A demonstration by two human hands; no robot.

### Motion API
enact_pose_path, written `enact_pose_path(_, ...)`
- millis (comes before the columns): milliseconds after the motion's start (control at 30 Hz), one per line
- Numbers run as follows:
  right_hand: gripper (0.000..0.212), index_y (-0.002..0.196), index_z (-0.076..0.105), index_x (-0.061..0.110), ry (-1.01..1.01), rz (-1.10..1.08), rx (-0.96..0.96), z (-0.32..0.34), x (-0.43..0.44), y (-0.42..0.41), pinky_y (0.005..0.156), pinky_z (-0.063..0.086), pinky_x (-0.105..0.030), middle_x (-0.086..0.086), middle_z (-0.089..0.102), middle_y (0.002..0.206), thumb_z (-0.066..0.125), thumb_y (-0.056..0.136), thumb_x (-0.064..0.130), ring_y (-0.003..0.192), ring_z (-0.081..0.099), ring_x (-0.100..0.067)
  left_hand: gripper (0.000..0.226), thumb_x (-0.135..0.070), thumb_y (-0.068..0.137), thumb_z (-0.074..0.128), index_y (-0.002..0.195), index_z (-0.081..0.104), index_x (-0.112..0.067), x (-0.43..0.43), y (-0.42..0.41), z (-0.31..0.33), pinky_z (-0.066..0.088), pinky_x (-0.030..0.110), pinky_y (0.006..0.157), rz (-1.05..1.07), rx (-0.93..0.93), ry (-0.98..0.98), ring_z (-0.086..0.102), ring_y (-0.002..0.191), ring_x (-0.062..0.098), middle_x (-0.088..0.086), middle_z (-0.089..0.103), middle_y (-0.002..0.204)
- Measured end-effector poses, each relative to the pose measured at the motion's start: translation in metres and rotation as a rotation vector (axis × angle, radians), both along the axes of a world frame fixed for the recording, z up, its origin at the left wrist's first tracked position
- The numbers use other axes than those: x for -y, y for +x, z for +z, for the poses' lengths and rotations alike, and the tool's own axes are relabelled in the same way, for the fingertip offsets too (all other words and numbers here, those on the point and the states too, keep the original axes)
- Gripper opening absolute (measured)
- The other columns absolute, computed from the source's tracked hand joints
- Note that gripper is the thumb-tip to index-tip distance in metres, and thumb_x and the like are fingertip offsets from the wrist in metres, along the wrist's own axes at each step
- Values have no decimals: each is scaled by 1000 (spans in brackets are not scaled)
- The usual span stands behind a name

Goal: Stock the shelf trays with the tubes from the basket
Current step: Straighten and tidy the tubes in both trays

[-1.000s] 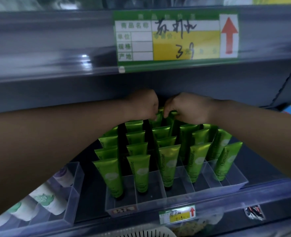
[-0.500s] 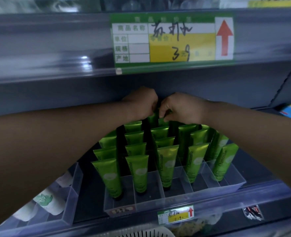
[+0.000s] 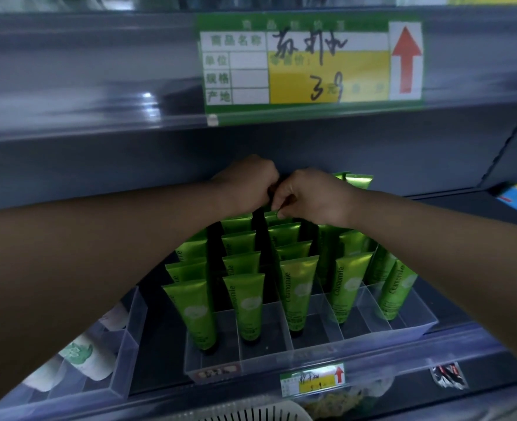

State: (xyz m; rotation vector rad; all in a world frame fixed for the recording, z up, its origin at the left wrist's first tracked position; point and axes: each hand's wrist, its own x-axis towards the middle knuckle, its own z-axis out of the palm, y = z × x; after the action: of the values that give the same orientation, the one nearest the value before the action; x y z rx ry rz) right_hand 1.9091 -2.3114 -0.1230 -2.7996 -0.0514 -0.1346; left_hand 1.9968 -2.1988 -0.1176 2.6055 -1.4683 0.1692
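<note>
Both grips, left hand (image 3: 245, 183) and right hand (image 3: 310, 196), pinch together on green tubes (image 3: 296, 287) at the far end of the clear shelf tray (image 3: 312, 347). Most lanes look filled; near slots stay bare. The basket (image 3: 251, 414) waits below.

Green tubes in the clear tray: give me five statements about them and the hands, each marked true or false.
1. The green tubes stand upright, caps down, in a divided clear tray. True.
2. Both hands are down at the front row of the tray. False: the left hand and right hand are together at the back rows.
3. The tubes are red. False: they are green.
4. The large price label on the shelf edge above has a red arrow pointing up. True.
5. The tray to the left holds more green tubes. False: the left tray holds white tubes.
</note>
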Motion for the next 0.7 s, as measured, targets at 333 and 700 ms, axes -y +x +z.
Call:
enact_pose_path(333,21,101,74,14,39,-21,45,-3,1,-5,63,33,3,0,73,100,73,81,19,86,60,-4,14,-5,73,64,78,74,-13,-8,5,1,52,34,70,-66,-18,-37,68,80,24,9,73,80)
enact_pose_path(700,20,103,72,14,-43,-166,238,18,25,4,70,30,-7,-2,70,106,60,87,11,100,62,-14,23,-8,81,67,104,70,-7,-12,27,16,50,27,82,-14,-60,-143,66,93,22,9,72,99)
